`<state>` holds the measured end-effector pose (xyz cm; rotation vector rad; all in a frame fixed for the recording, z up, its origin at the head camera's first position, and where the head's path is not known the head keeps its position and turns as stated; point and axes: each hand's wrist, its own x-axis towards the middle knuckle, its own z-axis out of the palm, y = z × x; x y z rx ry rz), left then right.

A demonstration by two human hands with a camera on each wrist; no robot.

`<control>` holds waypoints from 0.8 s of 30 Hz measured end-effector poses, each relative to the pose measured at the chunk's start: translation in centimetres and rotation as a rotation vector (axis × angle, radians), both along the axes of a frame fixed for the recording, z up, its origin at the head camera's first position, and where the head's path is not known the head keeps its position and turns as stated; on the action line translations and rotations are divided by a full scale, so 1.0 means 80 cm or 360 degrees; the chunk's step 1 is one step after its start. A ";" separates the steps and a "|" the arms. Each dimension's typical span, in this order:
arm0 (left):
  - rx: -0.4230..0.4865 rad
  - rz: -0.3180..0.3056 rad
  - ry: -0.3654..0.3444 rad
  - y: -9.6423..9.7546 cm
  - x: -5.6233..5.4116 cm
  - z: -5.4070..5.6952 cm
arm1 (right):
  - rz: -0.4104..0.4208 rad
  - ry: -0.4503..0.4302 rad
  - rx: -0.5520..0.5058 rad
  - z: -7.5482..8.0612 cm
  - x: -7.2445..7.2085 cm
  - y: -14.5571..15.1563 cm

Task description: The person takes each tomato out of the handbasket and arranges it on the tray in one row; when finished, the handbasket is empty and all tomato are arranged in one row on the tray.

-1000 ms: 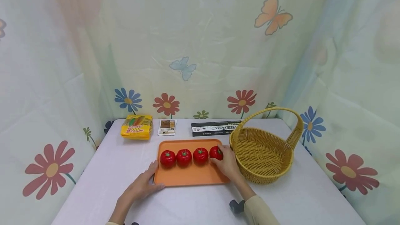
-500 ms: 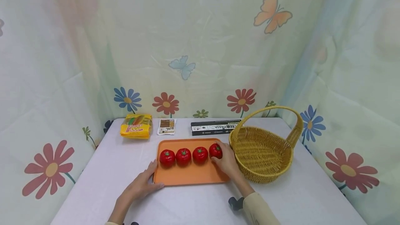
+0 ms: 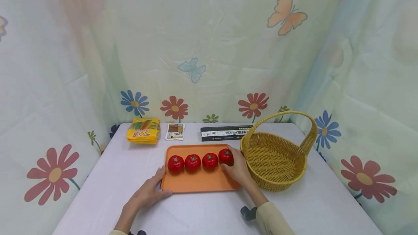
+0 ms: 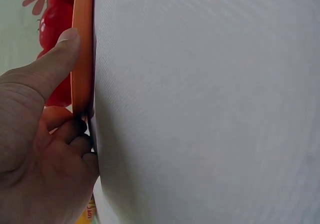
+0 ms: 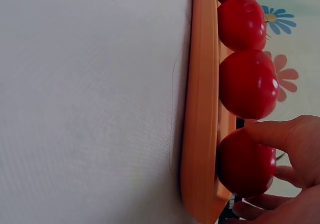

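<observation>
Several red tomatoes stand in a row on an orange tray (image 3: 202, 184). My right hand (image 3: 239, 168) holds the rightmost tomato (image 3: 226, 157), which sits at the tray's right end. In the right wrist view the thumb lies on one side of this tomato (image 5: 246, 164) and the fingers are on the other, partly hidden. My left hand (image 3: 148, 191) rests against the tray's front left corner. Its thumb (image 4: 65, 53) touches the front rim, while the fingers lie along the left side. The leftmost tomato (image 3: 175, 164) is nearest to that hand.
A yellow wicker basket (image 3: 274, 182) with a tall handle stands right of the tray, close to my right hand. Along the back lie a yellow packet (image 3: 143, 131), a small white and brown sachet (image 3: 175, 132) and a black pasta box (image 3: 223, 133). Patterned cloth hangs behind.
</observation>
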<state>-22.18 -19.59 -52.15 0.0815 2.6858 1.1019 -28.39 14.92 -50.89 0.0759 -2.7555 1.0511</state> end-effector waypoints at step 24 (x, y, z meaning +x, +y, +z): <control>-0.0038 -0.0001 -0.0073 -0.002 -0.009 0.000 | -0.0010 0.0077 -0.0017 -0.007 0.016 -0.002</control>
